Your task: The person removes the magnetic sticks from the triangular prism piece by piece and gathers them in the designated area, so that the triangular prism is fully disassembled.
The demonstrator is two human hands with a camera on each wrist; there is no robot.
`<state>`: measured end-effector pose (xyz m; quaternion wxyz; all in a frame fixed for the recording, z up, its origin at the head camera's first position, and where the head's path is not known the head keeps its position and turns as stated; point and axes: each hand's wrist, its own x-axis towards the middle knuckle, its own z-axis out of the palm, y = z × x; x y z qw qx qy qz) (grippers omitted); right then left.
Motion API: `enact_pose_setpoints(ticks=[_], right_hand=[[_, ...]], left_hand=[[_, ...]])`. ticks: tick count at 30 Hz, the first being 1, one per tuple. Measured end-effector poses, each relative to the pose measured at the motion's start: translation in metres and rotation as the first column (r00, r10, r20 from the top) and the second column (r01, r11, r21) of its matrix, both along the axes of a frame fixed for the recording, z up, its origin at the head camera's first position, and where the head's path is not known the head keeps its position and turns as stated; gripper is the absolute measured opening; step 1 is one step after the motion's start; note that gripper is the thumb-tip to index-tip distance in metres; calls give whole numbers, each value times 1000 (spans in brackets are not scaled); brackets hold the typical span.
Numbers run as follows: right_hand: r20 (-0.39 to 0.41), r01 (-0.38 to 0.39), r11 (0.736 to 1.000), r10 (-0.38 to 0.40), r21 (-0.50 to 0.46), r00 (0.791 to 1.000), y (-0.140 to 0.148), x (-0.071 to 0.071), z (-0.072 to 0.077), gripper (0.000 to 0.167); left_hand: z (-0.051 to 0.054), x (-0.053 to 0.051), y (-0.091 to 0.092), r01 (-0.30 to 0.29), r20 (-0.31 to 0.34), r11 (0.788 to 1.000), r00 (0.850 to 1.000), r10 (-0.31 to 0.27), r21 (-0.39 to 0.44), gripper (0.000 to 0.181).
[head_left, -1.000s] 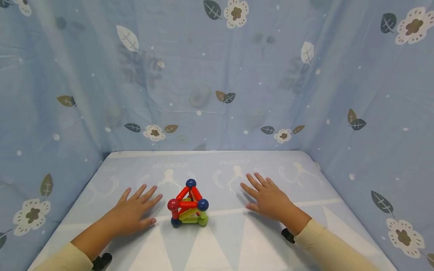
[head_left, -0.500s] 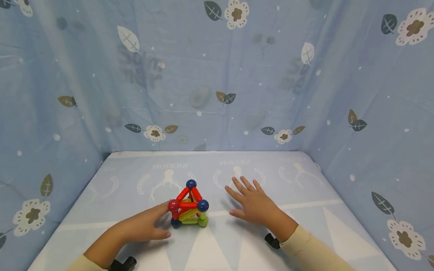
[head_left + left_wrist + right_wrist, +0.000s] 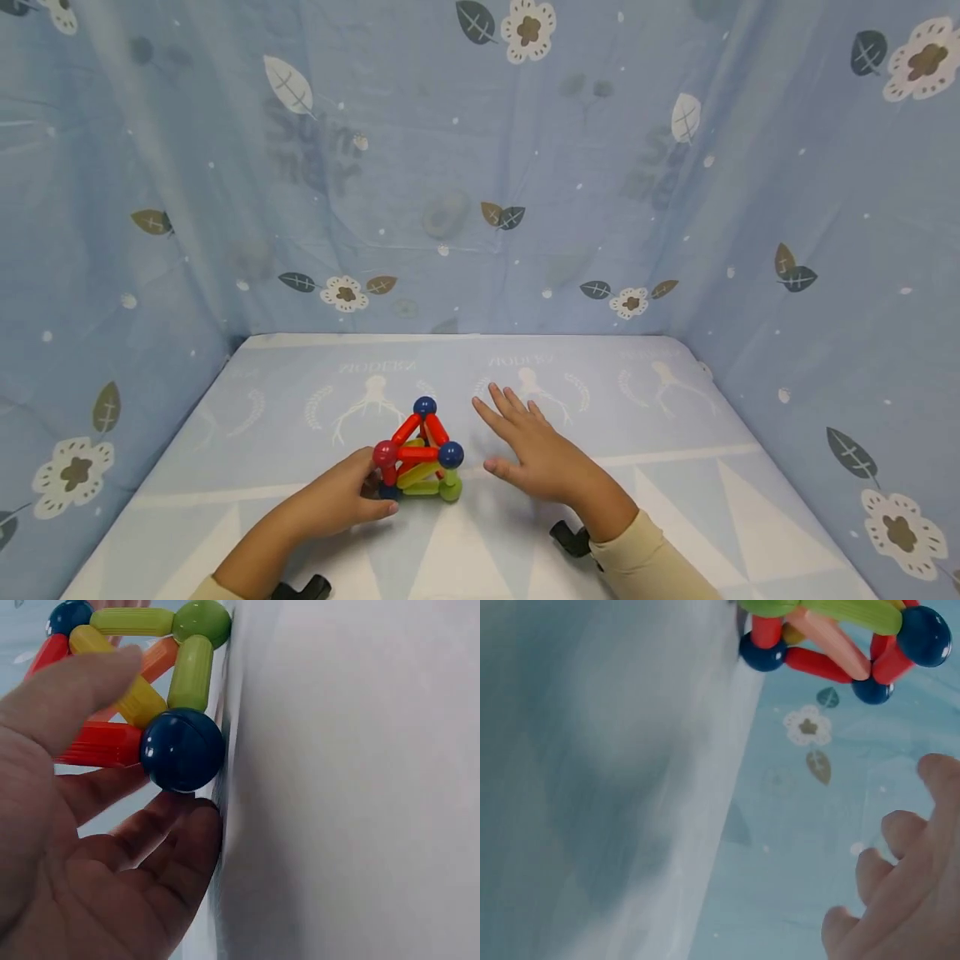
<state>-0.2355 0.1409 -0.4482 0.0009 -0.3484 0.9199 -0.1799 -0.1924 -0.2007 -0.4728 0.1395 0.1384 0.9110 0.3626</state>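
Note:
A ball-and-rod structure (image 3: pixel 417 454) of red, yellow and green rods with blue, red and green balls stands on the table. Around its lower left corner is my left hand (image 3: pixel 333 500), thumb in front, fingers partly hidden behind. The left wrist view has the thumb of this hand (image 3: pixel 90 847) over the rods and bent fingers beside a blue ball (image 3: pixel 182 750); firm contact cannot be told. My right hand (image 3: pixel 543 458), fingers spread, is right of the structure, apart from it. In the right wrist view, this hand (image 3: pixel 907 885) holds nothing, below the structure (image 3: pixel 840 641).
A pale patterned cloth covers the table (image 3: pixel 600 367). Blue curtains (image 3: pixel 480 167) with flowers and leaves enclose the back and both sides. Black wrist devices show below the left wrist (image 3: pixel 303 588) and the right wrist (image 3: pixel 572 539).
My left hand has moved right, from beside the structure to around its lower left corner. My right hand has moved left, closer to the structure, which stays in place.

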Motion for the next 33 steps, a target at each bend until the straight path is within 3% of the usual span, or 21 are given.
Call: enact_pose_setpoints(ticks=[5, 8, 13, 19, 27, 30, 33], right_hand=[[99, -40, 986, 57, -162, 993, -12, 7, 7, 86], [109, -70, 974, 95, -216, 989, -22, 12, 12, 87], [71, -124, 963, 145, -240, 987, -35, 18, 14, 84], [74, -121, 958, 145, -260, 987, -45, 25, 10, 84], [-83, -123, 931, 100, -343, 992, -52, 25, 1, 53], [-95, -125, 918, 96, -376, 991, -54, 24, -2, 44], [-57, -105, 911, 90, -398, 994, -56, 23, -4, 40]], left_hand=[[-4, 1, -2, -28, 8, 1000, 1000, 28, 4, 61], [-6, 1, -3, -40, 1, 999, 999, 40, 2, 55], [-9, 1, -6, -23, -23, 999, 999, 24, 23, 53], [-14, 5, -6, 19, -10, 998, 1000, -19, 54, 54], [-13, 4, -4, 35, -26, 998, 999, -34, 50, 52], [-12, 4, -5, 35, -22, 998, 999, -34, 57, 54], [-12, 4, -6, 35, -13, 998, 999, -34, 61, 55]])
